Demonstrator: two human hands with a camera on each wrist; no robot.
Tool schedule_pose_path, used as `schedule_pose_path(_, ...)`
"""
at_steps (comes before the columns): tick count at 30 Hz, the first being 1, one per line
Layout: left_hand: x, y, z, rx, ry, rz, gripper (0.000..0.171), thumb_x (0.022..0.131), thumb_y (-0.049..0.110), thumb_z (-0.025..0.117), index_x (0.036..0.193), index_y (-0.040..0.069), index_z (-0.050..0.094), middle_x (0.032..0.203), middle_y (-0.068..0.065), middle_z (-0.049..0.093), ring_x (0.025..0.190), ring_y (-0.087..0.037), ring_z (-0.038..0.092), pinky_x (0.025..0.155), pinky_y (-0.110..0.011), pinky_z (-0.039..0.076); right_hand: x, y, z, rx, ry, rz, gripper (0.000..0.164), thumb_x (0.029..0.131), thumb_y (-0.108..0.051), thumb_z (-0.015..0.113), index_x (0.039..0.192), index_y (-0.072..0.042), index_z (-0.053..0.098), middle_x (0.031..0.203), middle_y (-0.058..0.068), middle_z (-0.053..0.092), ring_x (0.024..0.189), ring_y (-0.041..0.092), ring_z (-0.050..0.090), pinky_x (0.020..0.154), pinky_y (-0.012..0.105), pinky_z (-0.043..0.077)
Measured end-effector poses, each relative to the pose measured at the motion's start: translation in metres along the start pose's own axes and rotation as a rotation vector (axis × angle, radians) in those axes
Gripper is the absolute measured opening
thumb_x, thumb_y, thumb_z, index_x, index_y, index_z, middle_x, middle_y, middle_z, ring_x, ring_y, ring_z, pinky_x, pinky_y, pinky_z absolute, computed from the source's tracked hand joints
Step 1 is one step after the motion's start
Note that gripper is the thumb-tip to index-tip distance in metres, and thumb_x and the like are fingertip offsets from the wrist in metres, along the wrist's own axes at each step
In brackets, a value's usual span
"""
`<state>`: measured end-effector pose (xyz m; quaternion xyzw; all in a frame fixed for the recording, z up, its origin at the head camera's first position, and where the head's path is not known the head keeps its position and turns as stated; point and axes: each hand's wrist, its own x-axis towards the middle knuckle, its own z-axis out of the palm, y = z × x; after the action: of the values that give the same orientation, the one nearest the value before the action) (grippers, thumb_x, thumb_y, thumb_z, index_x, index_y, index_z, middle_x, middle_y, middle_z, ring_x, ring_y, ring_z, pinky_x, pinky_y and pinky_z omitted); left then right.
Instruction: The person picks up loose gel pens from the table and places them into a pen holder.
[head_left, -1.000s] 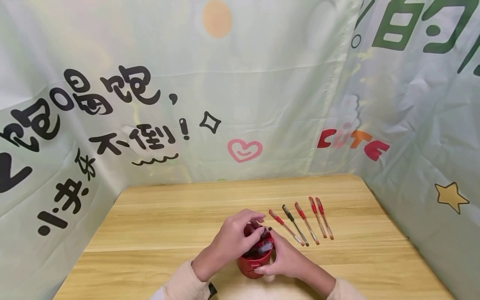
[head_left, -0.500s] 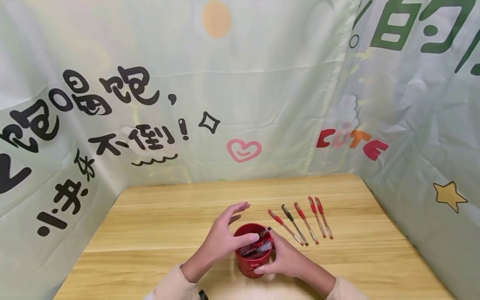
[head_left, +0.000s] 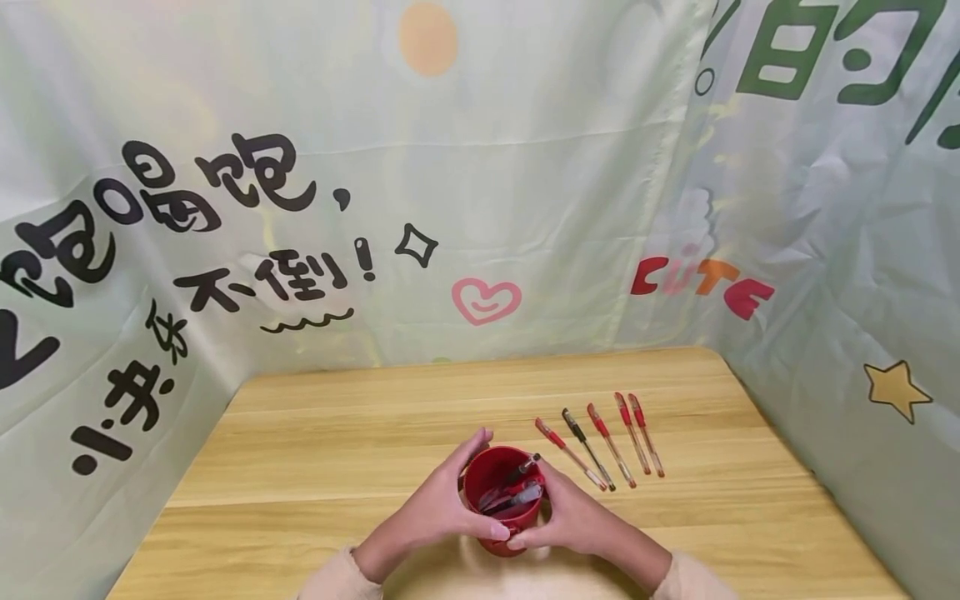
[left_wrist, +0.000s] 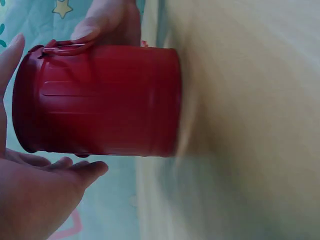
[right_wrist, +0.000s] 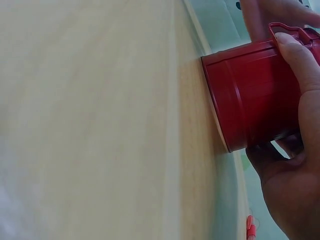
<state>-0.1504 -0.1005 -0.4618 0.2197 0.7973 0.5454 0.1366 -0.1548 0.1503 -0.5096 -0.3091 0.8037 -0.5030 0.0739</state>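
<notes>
A small red metal bucket (head_left: 501,537) stands on the table in front of me, with pens (head_left: 525,497) leaning inside it. In the right wrist view my right hand (right_wrist: 295,175) grips the bucket's side, its thumb by the wire handle (right_wrist: 287,27). My left hand (head_left: 442,504) is around the opposite side, thumb towards the front and fingers reaching behind. From the left wrist view, the left fingers (left_wrist: 90,172) look fairly straight, with a narrow gap to the bucket wall. The bucket hides part of the right hand there.
Several pens lie in a fanned row at the right of the table (head_left: 337,433), among them a black pen (head_left: 588,447) and a red pen (head_left: 611,443). Printed cloth (head_left: 570,208) surrounds the table's back and sides.
My left hand has come out of the bucket's mouth and moved down around its left side. The inside of the bucket shows more now. The right hand keeps its grip; the laid-out pens are unmoved.
</notes>
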Motion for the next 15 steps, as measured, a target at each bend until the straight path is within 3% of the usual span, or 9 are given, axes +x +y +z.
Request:
schedule_pose_path(5, -0.002, -0.007, 0.002, 0.005, -0.024, 0.002, 0.125, 0.07, 0.033, 0.096, 0.167, 0.015, 0.02, 0.167, 0.006, 0.039, 0.149, -0.017, 0.045, 0.126, -0.044, 0.033, 0.0, -0.001, 0.0, 0.004, -0.003, 0.004, 0.094, 0.075, -0.042, 0.092, 0.153, -0.03, 0.04, 0.146, -0.012, 0.058, 0.135, 0.011, 0.056, 0.118, 0.033, 0.045)
schedule_pose_path(10, -0.005, -0.009, 0.004, -0.033, -0.03, -0.008, 0.119, 0.071, 0.031, 0.096, 0.165, 0.016, 0.024, 0.161, 0.011, 0.046, 0.148, -0.018, 0.047, 0.126, -0.05, 0.032, -0.002, -0.001, -0.001, 0.029, -0.013, 0.018, 0.095, 0.075, -0.038, 0.092, 0.154, -0.029, 0.039, 0.147, -0.012, 0.058, 0.136, 0.01, 0.055, 0.118, 0.033, 0.044)
schedule_pose_path(15, -0.007, -0.013, 0.005, -0.103, -0.025, 0.014, 0.107, 0.071, 0.028, 0.096, 0.16, 0.027, 0.037, 0.153, 0.012, 0.054, 0.144, -0.019, 0.05, 0.121, -0.037, 0.039, -0.003, 0.0, -0.001, 0.042, -0.021, 0.022, 0.095, 0.075, -0.036, 0.093, 0.154, -0.028, 0.039, 0.147, -0.011, 0.058, 0.137, 0.01, 0.055, 0.118, 0.031, 0.043)
